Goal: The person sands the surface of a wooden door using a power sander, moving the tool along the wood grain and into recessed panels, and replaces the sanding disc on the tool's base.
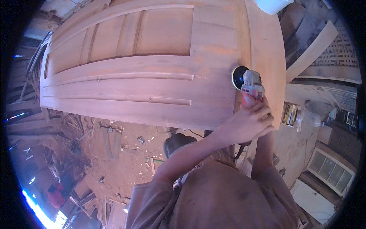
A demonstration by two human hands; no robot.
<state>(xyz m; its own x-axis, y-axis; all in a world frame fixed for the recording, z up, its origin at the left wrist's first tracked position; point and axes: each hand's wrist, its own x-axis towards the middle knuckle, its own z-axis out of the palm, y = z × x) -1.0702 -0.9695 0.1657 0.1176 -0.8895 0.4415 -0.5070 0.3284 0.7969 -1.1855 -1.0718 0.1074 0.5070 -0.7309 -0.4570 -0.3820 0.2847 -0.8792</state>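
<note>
Both my hands are closed round an angle grinder (252, 86) with a red body and a grey metal head. My left hand (246, 121) wraps over the body from the left. My right hand (267, 130) grips it from the right, partly hidden by the left one. On the grinder's head is a round black pad (239, 77) with a pale yellowish rim, which meets the wooden door (215, 84) near a seam at its right end. The door lies flat, with recessed panels and long grooves; its surface is partly pinkish, partly bare light wood.
A white container (272, 5) stands at the door's far right. Beyond the right edge lean a loose board (314, 51) and a woven panel (337, 47). A white-framed window (331, 170) lies at lower right. Wood scraps litter the dusty floor (131, 152); a person in red (56, 196) is at lower left.
</note>
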